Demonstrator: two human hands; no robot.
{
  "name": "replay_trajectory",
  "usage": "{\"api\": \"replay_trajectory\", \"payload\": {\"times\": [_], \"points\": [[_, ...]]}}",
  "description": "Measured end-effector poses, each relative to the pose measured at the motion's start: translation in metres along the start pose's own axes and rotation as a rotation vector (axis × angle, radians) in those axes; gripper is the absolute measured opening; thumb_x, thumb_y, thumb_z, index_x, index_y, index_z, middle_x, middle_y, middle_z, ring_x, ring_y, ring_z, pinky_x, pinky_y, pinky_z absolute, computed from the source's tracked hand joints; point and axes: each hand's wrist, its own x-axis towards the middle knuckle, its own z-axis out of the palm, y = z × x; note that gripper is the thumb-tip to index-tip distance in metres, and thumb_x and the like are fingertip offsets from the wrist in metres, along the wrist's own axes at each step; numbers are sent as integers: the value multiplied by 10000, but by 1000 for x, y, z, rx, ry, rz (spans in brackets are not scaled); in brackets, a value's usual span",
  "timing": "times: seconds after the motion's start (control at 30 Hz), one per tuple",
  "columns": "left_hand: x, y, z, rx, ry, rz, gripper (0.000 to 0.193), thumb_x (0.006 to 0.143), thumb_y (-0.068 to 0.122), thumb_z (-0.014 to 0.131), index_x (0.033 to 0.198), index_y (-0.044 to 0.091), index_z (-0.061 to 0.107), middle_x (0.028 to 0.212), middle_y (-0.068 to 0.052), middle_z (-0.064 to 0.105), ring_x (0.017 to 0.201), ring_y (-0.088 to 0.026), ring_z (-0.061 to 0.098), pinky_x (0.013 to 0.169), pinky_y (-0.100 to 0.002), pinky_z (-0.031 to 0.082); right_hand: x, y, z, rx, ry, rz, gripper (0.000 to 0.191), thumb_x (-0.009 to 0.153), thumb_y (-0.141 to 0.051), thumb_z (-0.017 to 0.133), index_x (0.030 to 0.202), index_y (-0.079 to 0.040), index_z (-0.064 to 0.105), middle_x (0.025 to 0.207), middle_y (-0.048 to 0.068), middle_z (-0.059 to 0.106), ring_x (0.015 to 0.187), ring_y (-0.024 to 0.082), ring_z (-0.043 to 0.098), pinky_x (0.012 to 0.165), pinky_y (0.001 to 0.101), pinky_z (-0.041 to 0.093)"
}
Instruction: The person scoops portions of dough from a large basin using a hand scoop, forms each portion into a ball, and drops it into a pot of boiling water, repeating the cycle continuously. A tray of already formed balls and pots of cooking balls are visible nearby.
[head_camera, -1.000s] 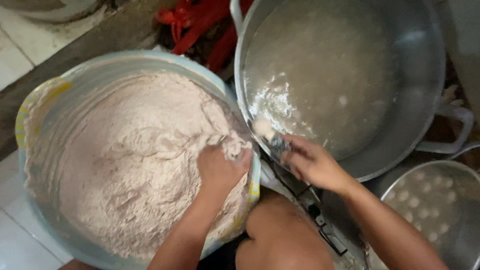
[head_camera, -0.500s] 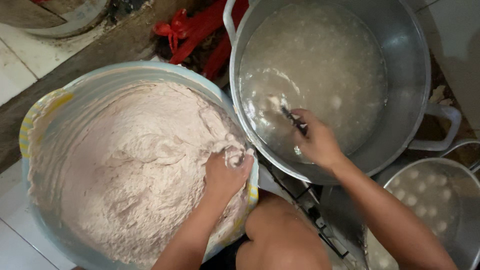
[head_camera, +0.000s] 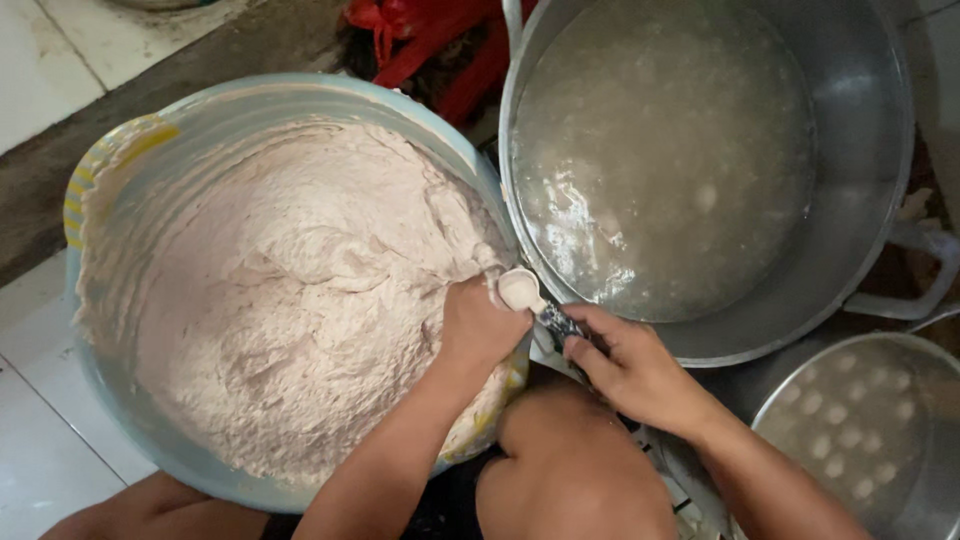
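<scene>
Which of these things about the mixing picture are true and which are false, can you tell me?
1. The left hand is in the pinkish paste in the big basin. True.
2. The right hand holds a knife. False: it holds a spoon carrying a lump of paste.
3. The large metal pot holds cloudy liquid. True.
4. The large metal pot is on the person's left. False: it is on the right, next to the big basin.
5. A smaller pot at the lower right holds pale round balls. True.
</scene>
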Motion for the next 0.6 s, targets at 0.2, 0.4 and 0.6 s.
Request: {"api": "replay_trajectory", "payload": {"times": [0.2, 0.4, 0.6], "points": [[1, 3, -7, 195, -18, 45, 327, 690, 357, 804, 897, 105, 785, 774, -176, 745, 723, -418, 689, 688, -525, 534, -1, 29, -19, 298, -6, 151, 396, 965, -173, 559, 1352, -104, 603, 841, 53, 683, 591, 171, 528, 517, 338, 435], [-6, -4, -5, 164, 32, 73, 322, 769, 397, 798, 897, 102, 782, 850, -187, 757, 804, -437, 673, 760, -516, 541, -8, 55, -48, -342, 308, 119, 475, 909, -170, 649, 1377, -94, 619, 958, 175, 758, 821, 235, 746, 761, 388, 574], [-11, -8, 0, -148, 39, -25, 240, 811, 265, 788, 888, 63, 684, 757, -178, 708, 713, -401, 701, 653, -464, 565, -7, 33, -34, -186, 257, 158, 424, 963, -234, 651, 1362, -100, 611, 920, 180, 772, 758, 276, 718, 689, 380, 577]]}}
